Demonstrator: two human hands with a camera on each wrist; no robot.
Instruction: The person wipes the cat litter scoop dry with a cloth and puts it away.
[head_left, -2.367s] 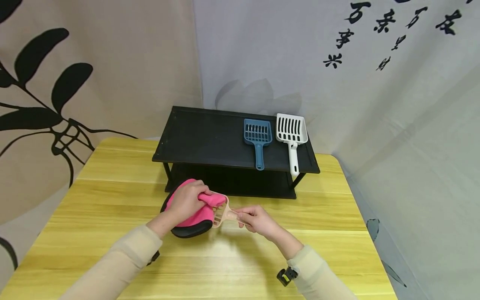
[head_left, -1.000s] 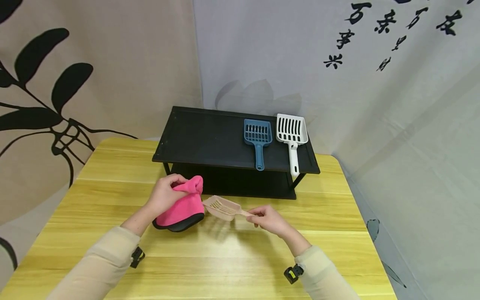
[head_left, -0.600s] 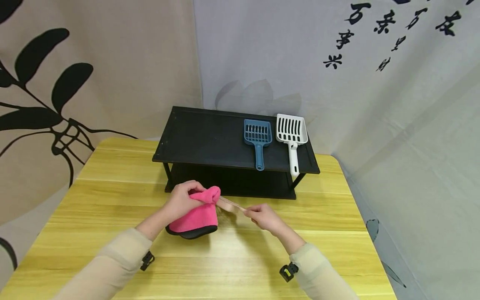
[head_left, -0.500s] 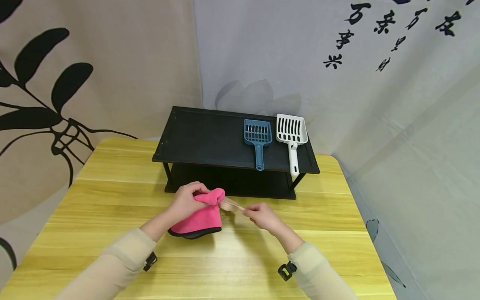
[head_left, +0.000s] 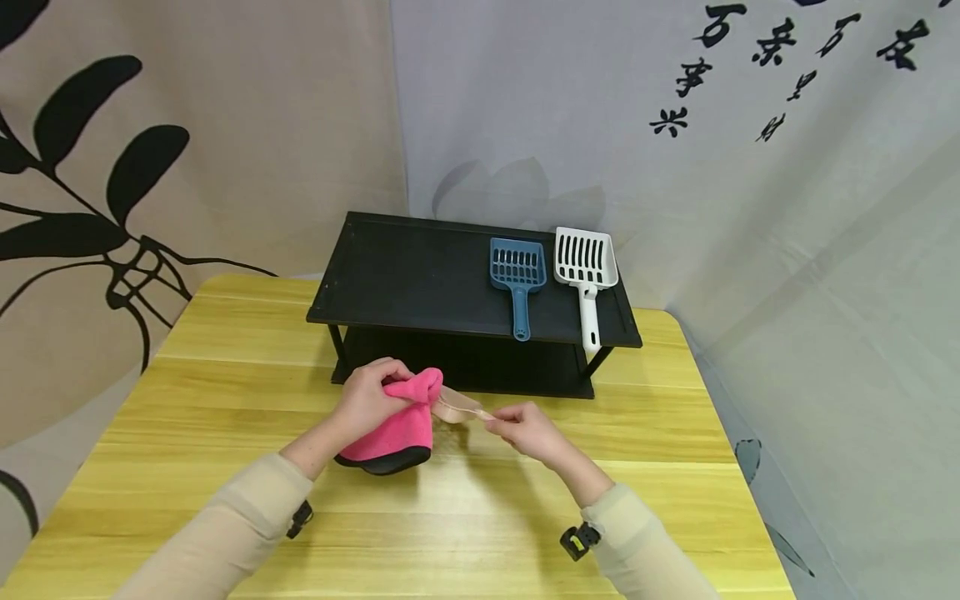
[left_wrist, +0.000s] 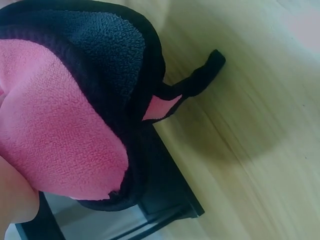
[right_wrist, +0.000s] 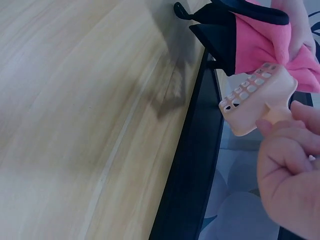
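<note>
In the head view my left hand grips a bunched pink cloth with black edging. Its folded top meets the far end of a beige litter scoop, covering part of the slotted head. The thumb and fingers of my right hand pinch the scoop's handle, tilted just above the table. The right wrist view shows the slotted scoop head side-on against the cloth. Seen from the left wrist, the cloth has a dark grey underside and a black hanging loop.
A black two-tier rack stands behind my hands on the wooden table. On its upper shelf lie a blue litter scoop and, to the right, a white one. A printed curtain hangs behind the table.
The cloth was wrapped over the scoop's head, came off leftward, then returned against its far end. In the last half second it shifts slightly left, baring more of the head. The right hand stays nearly in place.
</note>
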